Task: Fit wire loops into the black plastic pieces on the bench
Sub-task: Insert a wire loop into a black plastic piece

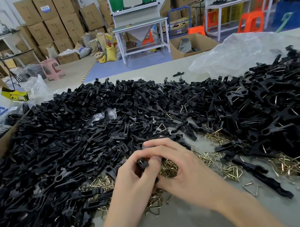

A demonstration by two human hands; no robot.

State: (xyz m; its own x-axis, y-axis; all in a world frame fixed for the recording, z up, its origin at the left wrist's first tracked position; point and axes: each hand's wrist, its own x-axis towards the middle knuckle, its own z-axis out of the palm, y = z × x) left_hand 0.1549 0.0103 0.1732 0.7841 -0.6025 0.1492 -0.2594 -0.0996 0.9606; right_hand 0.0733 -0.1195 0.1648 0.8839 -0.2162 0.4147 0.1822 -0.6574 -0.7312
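Left hand [133, 176] and right hand [184, 168] are meeting over the near tabletop [181, 225], both grips pinching narrow on one black plastic piece [142, 164]. Its visible end is pointing far, its long axis hidden by fingers. Wire loops [231, 171] are lying just right, and the black pile [88, 122] is spreading beyond.

Bare left hand [132, 180] and bare right hand [182, 168], short plain nails, both forearms uncovered.
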